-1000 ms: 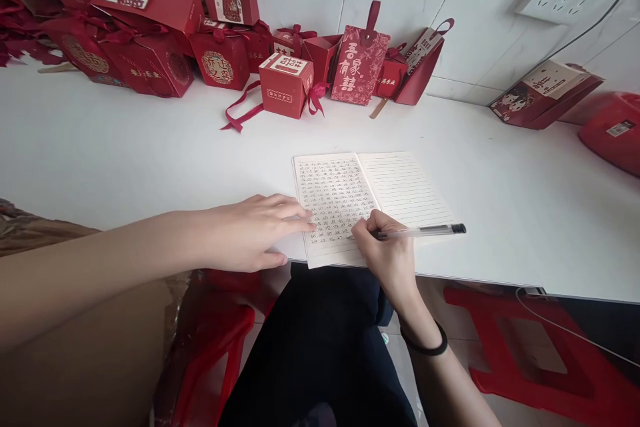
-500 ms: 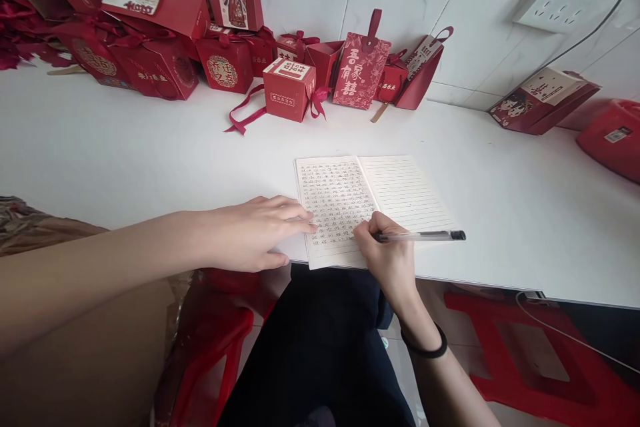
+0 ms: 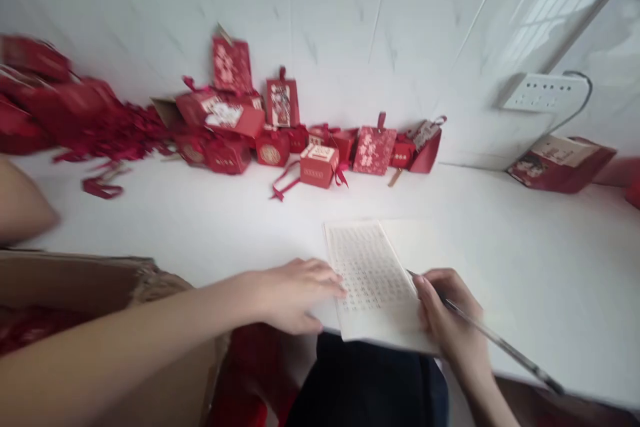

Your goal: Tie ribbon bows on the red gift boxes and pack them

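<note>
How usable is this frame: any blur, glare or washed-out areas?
Head view: motion blur softens everything; print on the red boxes is unreadable, writing in the notebook only faint rows. Its right page washes into the white table, a window reflection glares on the wall tiles, and left hand, right hand and pen look smeared.

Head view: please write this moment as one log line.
left hand touches notebook edge | right hand holds pen | red gift boxes by wall
</note>
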`<action>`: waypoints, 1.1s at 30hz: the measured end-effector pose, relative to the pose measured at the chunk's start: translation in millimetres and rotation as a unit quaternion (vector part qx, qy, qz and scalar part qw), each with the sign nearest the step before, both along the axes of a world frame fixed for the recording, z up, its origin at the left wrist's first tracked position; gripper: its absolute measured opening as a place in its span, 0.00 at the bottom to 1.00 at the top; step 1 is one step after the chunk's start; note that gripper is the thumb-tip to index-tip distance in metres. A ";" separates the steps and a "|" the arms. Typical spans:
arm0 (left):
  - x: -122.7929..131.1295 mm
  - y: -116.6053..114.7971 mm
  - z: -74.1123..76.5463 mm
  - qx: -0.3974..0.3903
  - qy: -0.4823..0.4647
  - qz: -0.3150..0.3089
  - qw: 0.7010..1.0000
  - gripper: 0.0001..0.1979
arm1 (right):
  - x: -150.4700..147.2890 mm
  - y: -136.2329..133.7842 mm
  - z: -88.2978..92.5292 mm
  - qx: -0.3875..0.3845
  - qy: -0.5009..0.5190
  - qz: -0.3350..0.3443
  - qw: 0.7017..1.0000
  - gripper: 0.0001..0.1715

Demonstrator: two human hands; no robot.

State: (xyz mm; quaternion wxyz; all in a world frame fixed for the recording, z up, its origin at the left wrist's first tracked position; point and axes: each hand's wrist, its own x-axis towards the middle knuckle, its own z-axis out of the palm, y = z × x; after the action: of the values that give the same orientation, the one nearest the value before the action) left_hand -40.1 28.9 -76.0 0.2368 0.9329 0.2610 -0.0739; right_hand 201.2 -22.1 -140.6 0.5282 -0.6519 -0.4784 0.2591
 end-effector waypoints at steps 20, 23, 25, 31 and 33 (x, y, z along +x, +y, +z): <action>-125.2 165.6 26.6 0.206 0.033 0.660 0.722 0.37 | 50.1 125.2 -13.5 0.058 -0.264 0.138 0.953 0.24; -143.9 188.4 21.5 0.198 0.006 0.735 0.649 0.44 | 53.0 126.8 -19.8 0.067 -0.257 0.148 0.953 0.22; -151.3 201.6 16.0 0.194 -0.016 0.761 0.619 0.48 | 53.9 129.2 -21.7 0.061 -0.254 0.159 0.952 0.22; -162.2 226.3 4.1 0.206 -0.076 0.781 0.585 0.52 | 51.6 132.8 -21.6 0.056 -0.254 0.167 0.951 0.21; -164.4 229.0 3.0 0.214 -0.091 0.777 0.585 0.52 | 50.7 132.1 -21.1 0.062 -0.257 0.171 0.949 0.20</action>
State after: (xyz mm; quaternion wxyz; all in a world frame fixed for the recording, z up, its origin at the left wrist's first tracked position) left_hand -204.5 257.9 -73.0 0.0203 0.4005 0.8719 0.2812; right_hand 251.9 110.0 -161.7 0.3745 -0.5706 -0.7176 0.1389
